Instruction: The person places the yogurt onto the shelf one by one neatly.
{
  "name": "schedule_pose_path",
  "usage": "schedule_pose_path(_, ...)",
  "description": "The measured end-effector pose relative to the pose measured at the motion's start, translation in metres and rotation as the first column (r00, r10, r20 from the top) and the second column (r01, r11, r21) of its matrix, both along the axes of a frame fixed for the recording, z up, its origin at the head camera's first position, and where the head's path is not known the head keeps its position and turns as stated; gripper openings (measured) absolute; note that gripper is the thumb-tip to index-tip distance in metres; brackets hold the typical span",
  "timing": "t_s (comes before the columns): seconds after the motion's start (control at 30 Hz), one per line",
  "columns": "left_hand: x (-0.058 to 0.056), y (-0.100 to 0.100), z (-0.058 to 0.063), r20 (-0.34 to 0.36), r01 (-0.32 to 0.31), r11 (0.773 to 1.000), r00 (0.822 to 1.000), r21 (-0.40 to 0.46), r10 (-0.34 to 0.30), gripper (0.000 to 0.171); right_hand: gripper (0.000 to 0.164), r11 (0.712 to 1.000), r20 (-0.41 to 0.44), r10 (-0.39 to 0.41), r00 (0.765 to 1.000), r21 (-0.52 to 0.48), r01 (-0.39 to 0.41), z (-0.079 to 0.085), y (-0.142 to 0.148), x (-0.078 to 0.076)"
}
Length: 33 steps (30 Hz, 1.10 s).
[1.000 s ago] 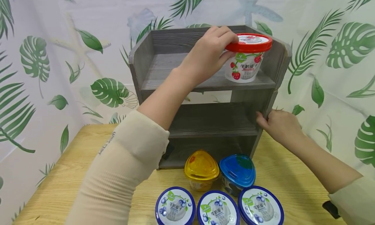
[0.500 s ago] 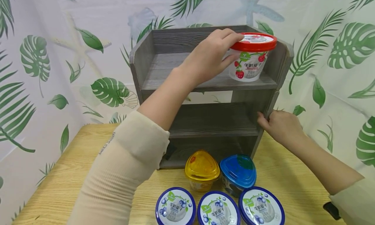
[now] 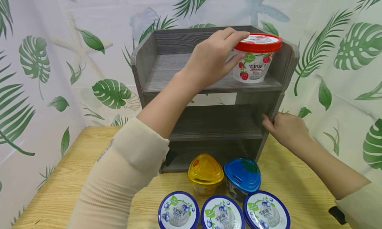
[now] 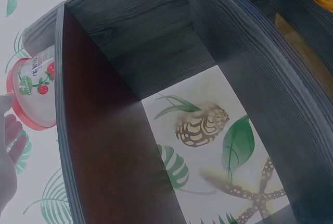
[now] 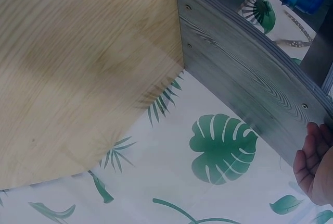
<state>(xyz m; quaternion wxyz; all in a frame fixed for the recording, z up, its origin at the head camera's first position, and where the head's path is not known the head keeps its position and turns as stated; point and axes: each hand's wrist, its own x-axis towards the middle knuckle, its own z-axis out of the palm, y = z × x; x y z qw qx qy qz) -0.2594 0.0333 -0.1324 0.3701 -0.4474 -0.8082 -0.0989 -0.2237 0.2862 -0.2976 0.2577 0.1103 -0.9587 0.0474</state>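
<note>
A white strawberry-print tub (image 3: pixel 253 65) with a red lid stands upright on the top shelf of a grey wooden shelf unit (image 3: pixel 191 86), near its right end. My left hand (image 3: pixel 210 56) is at the tub's left side, its forefinger straight against the lid's edge and its thumb beside the wall. In the left wrist view, the fingers (image 4: pixel 15 143) sit next to the red lid, not wrapped round the tub. My right hand (image 3: pixel 287 128) grips the unit's right side panel, thumb inside and fingers (image 5: pixel 311 153) curled against the outer face.
A yellow-lidded tub (image 3: pixel 206 169) and a blue-lidded tub (image 3: pixel 242 176) stand before the bottom shelf. Several blueberry-print tubs (image 3: pixel 222 214) line the wooden table's (image 3: pixel 95 146) near side. A leaf-patterned cloth (image 3: pixel 68 56) hangs behind.
The strawberry tub shifted slightly right and back on the top shelf, then stayed still. My left hand moved with it, its grip loosening. My right hand has stayed on the side panel.
</note>
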Motion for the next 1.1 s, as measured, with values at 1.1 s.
schedule_pose_path(1.1,0.016,-0.016,-0.025,-0.014,0.125,0.992,0.992,0.027,-0.125,0.025,0.055,1.000,-0.038,0.008,0.999,-0.003,-0.008,-0.001,0.000,0.001)
